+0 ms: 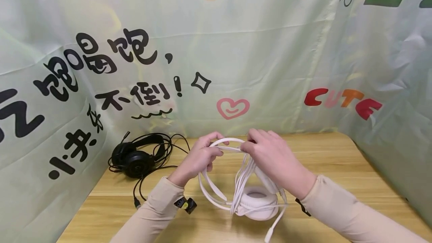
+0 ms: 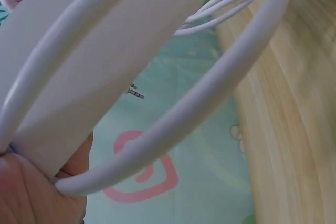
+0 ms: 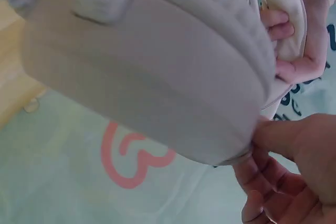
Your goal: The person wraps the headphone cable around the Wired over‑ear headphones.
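White headphones (image 1: 258, 201) with a bundled white cable (image 1: 240, 183) hang over the table between both hands. My left hand (image 1: 200, 157) grips the headband's left side, its fingers curled round the band; in the left wrist view the hand (image 2: 31, 195) is at the lower left, around the white band (image 2: 89, 51). With thumb and fingers, my right hand (image 1: 275, 156) pinches the white loop at the top right. The right wrist view has an ear cup (image 3: 157, 72) large in front, with the right hand (image 3: 294, 166) pinching at its lower edge. Metal plugs (image 2: 136, 94) show behind the band.
Black headphones (image 1: 138, 163) with a coiled black cable and a USB plug (image 1: 136, 202) lie at the table's back left. A printed cloth (image 1: 270, 66) hangs behind and on both sides of the wooden table (image 1: 324, 153).
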The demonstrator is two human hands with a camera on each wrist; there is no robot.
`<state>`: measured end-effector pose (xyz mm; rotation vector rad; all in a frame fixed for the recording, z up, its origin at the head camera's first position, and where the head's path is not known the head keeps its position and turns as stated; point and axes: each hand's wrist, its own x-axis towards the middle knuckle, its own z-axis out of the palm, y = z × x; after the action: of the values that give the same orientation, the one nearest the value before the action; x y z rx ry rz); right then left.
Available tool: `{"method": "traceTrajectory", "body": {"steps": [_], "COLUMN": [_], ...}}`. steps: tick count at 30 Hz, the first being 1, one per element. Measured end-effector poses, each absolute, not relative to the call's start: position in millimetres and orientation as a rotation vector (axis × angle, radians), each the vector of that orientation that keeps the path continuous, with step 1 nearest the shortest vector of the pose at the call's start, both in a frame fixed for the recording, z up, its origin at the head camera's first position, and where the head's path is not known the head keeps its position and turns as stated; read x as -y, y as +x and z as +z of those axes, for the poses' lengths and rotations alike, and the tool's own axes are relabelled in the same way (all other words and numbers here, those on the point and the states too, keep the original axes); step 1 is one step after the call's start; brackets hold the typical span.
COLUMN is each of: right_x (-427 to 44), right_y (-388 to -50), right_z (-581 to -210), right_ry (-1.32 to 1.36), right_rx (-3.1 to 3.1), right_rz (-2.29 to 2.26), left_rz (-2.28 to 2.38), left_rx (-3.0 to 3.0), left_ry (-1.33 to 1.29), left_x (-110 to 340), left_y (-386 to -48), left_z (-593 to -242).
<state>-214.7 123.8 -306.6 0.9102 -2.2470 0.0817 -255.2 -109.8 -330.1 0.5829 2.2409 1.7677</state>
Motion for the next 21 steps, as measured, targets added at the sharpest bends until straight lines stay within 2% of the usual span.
{"method": "traceTrajectory", "body": {"steps": [14, 21], "right_x": [-142, -154], "right_y": [-225, -227], "right_z": [-305, -300], "right_ry": [1.044, 0.986], "right_rx": [2.209, 2.345], "right_rz": [0.43, 0.67], "left_rz": [1.809, 1.811], "left_rx": [-2.169, -2.176], "left_ry": [0.596, 0.597], "left_x": [112, 111], "left_y": [-260, -260], "left_z": [-330, -329]}}
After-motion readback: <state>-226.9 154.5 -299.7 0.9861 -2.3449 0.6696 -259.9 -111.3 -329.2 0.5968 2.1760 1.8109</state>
